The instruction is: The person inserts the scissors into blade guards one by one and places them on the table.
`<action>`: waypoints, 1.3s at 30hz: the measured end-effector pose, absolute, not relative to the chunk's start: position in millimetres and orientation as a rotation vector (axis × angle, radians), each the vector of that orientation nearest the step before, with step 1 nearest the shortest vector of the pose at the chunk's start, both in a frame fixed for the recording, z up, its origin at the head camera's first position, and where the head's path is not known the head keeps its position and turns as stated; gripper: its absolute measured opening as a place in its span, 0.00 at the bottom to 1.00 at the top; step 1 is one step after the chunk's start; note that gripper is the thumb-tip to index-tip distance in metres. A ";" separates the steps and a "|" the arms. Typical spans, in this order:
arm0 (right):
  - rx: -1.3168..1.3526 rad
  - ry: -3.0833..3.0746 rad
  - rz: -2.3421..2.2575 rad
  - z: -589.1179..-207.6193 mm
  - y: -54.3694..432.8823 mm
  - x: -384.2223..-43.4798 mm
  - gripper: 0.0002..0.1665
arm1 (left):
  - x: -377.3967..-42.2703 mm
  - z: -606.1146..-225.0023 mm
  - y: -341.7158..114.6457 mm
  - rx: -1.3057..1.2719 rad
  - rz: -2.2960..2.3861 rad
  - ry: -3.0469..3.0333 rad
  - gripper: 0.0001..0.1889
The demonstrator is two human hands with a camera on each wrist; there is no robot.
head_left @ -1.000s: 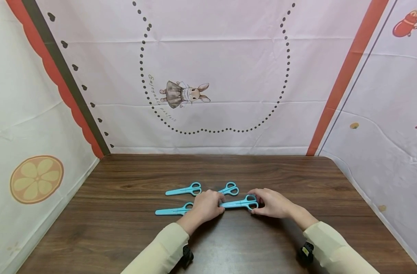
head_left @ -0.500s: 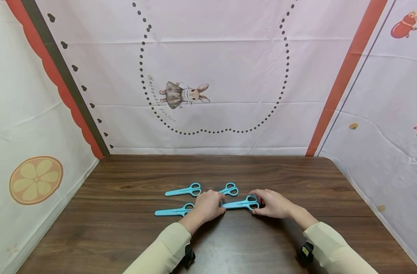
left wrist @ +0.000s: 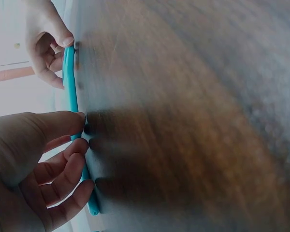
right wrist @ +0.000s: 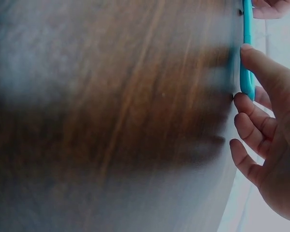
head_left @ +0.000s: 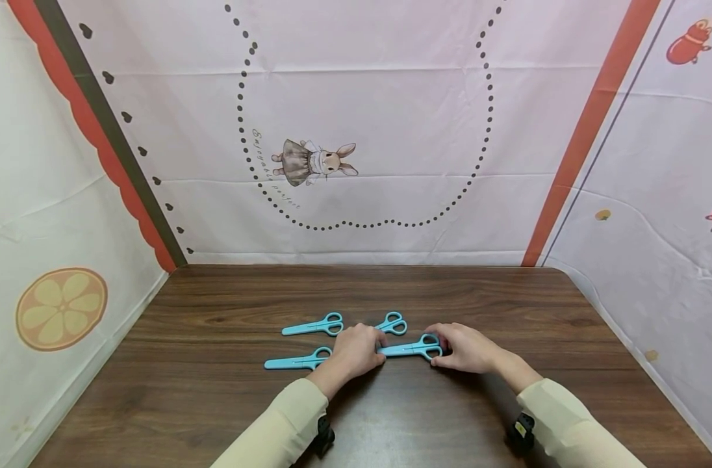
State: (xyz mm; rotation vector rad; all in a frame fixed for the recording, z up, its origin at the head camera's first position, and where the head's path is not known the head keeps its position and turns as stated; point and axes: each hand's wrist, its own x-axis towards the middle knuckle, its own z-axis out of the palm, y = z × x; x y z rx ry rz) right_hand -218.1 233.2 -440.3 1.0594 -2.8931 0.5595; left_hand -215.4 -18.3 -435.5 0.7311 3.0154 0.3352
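Note:
In the head view, a pair of light blue scissors [head_left: 411, 349] lies flat near the middle of the wooden table, handle loops toward the right. My left hand [head_left: 356, 351] pinches its blade end between thumb and fingers, the tip hidden beneath them. At the handle loops, my right hand [head_left: 464, 348] has thumb and forefinger on either side. Seen edge-on in the left wrist view, the scissors [left wrist: 69, 82] stretch between both hands, close along the tabletop. The right wrist view shows my right thumb [right wrist: 261, 63] against the handle end, the other fingers loosely bent.
Three more light blue scissors lie around my left hand: one at the back left [head_left: 309, 326], one at the front left [head_left: 292, 363] and one just behind the hand [head_left: 393, 323]. The last two are partly covered by it. Patterned cloth [head_left: 368, 130] hangs beyond the table [head_left: 216, 403].
Over the last second my left hand and the scissors between my hands shift very slightly to the right. Both hands keep the same hold, and the other scissors stay in place.

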 end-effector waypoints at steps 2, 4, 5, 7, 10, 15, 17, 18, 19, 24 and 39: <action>1.057 -2.890 0.554 -440.3 233.0 -217.6 0.29 | -215.4 -435.3 -18.0 0.730 0.334 3.016 0.08; 1.055 -2.888 0.544 -440.4 232.9 -217.2 0.29 | -215.3 -434.8 -17.8 0.731 0.332 3.015 0.08; 1.054 -2.888 0.538 -440.5 232.8 -217.0 0.29 | -215.2 -434.6 -17.7 0.731 0.333 3.014 0.07; 1.052 -2.891 0.525 -440.7 232.6 -216.6 0.29 | -215.1 -434.2 -17.7 0.728 0.331 3.013 0.07; 1.050 -2.894 0.508 -441.0 232.3 -216.5 0.29 | -214.9 -433.5 -17.6 0.728 0.335 3.010 0.07; 1.040 -2.899 0.473 -442.4 232.0 -217.5 0.30 | -215.2 -432.6 -17.8 0.728 0.340 3.007 0.06; 1.037 -2.900 0.463 -443.2 232.0 -218.1 0.30 | -215.3 -432.7 -17.9 0.725 0.338 3.008 0.06; 1.037 -2.900 0.462 -443.6 231.9 -218.2 0.30 | -215.3 -432.9 -17.8 0.724 0.336 3.010 0.06; 1.038 -2.899 0.464 -443.9 231.8 -218.3 0.30 | -215.4 -433.2 -17.8 0.724 0.334 3.011 0.06; 1.045 -2.889 0.471 -444.1 230.6 -217.7 0.29 | -214.8 -433.7 -17.9 0.721 0.322 3.011 0.05; 1.073 -2.888 0.467 -443.3 230.9 -218.1 0.30 | -213.9 -434.2 -20.7 0.719 0.304 3.014 0.06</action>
